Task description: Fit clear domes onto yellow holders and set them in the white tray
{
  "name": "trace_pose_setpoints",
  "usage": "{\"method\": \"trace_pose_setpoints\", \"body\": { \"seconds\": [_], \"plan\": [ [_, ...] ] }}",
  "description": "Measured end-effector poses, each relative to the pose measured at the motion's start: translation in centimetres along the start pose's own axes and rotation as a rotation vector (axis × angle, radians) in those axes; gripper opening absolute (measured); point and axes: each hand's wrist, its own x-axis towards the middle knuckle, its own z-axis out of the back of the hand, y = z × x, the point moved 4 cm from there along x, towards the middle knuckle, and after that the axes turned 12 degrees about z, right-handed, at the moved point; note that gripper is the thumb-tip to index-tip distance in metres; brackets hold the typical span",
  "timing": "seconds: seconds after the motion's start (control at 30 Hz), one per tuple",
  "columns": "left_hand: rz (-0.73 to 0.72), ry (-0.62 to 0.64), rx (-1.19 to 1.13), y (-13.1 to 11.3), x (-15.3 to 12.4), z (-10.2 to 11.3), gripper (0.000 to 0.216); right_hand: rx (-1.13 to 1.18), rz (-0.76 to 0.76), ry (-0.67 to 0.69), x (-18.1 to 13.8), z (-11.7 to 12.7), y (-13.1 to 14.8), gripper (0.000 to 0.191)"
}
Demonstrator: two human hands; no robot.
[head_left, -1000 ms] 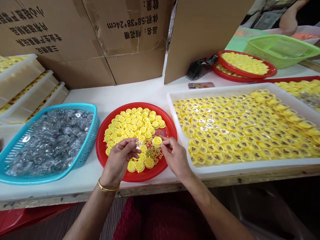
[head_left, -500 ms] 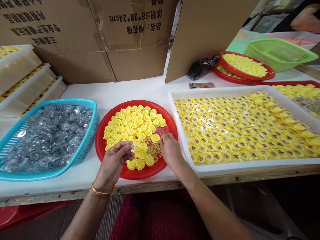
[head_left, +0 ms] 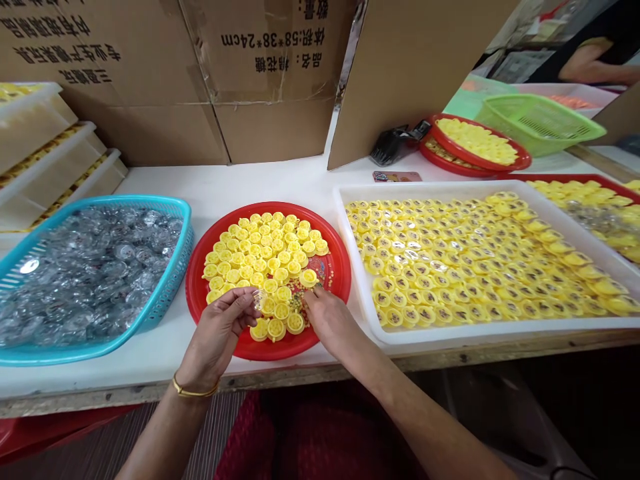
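Note:
My left hand (head_left: 223,327) pinches a small clear plastic cover (head_left: 259,299) over the front left of a round red tray (head_left: 200,257). My right hand (head_left: 333,320) reaches into the tray's right side, its fingertips together among tiny loose yellowish pieces (head_left: 326,265). What those fingertips hold, if anything, is hidden. Many small round yellow plastic cups (head_left: 257,250) with a little tab cover most of the tray. One yellow cup (head_left: 308,277) sits just beyond my right fingertips.
Left stands a blue basket (head_left: 187,233) of clear plastic covers (head_left: 115,267), with stacked white boxes (head_left: 65,157) behind. Right is a white tray (head_left: 357,293) of filled yellow cups. Cardboard (head_left: 270,127) walls the back. Red trays (head_left: 523,159), a green basket (head_left: 545,120) and another person's arm (head_left: 590,67) are farther off.
My right hand has moved left and slightly down, from beside the yellow cup to the loose pieces in front of it. My left hand still holds the clear cover.

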Motion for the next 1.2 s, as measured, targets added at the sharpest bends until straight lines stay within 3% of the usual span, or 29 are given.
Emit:
{"method": "trace_pose_setpoints", "body": {
  "seconds": [0.1, 0.3, 0.47, 0.57, 0.73, 0.83, 0.97, 1.2],
  "plan": [
    [0.010, 0.009, -0.012, 0.2, 0.1, -0.1, 0.024, 0.027, -0.046, -0.064, 0.0, 0.6, -0.8, 0.019],
    [0.011, 0.014, -0.017, 0.4, 0.1, -0.3, 0.024, 0.164, -0.141, -0.317, 1.9, 3.1, -2.2, 0.011],
    [0.014, 0.018, -0.019, 0.6, 0.0, -0.2, 0.023, 0.206, -0.131, -0.355, 2.4, 2.9, -2.6, 0.016],
    [0.016, 0.017, -0.020, 0.5, 0.2, -0.2, 0.024, 0.168, -0.152, -0.416, 1.6, 2.3, -2.7, 0.028],
    [-0.015, 0.041, 0.025, 0.2, 0.6, -1.7, 0.023, 0.095, -0.287, -0.282, 1.6, 0.8, -2.7, 0.046],
    [-0.031, 0.058, 0.055, 0.2, 0.6, -2.8, 0.025, 0.061, -0.292, -0.234, 2.2, 0.8, -2.6, 0.031],
    [-0.029, 0.092, 0.000, 0.6, 0.5, -3.6, 0.026, 0.043, -0.222, -0.324, 1.7, 1.5, -2.2, 0.022],
    [0.000, 0.119, -0.062, 1.0, 0.7, -4.5, 0.027, 0.609, -0.119, -0.468, 0.3, 1.9, -1.9, 0.018]
  ]
}}
